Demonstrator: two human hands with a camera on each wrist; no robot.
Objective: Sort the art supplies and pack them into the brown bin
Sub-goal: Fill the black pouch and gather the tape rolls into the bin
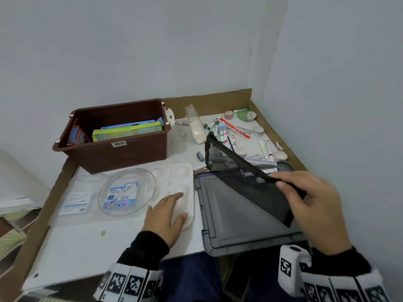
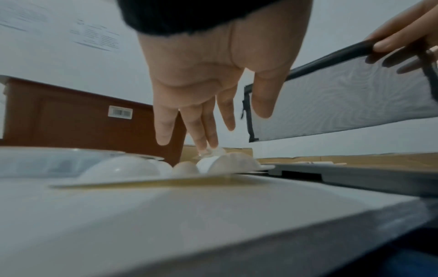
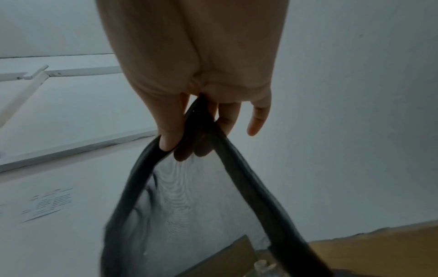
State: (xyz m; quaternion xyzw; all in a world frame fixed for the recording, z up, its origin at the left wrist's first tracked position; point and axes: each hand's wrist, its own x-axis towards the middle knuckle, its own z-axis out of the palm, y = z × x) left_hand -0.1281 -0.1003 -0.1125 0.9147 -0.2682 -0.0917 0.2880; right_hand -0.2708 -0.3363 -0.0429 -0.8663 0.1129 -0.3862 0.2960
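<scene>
Brown plastic bin (image 1: 113,136) sits at 11 o'clock, partly packed. Black mesh zip pouch (image 1: 250,182) is pinched by right hand (image 1: 314,205), mouth held agape, likely for loading markers. Left hand (image 1: 165,212) lies flat, fingers straight, steadying white plastic paint palette (image 1: 185,177).

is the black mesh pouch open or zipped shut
Open. In the right wrist view the black mesh pouch has its two dark rim edges spread apart below the right hand, which pinches one end.
</scene>
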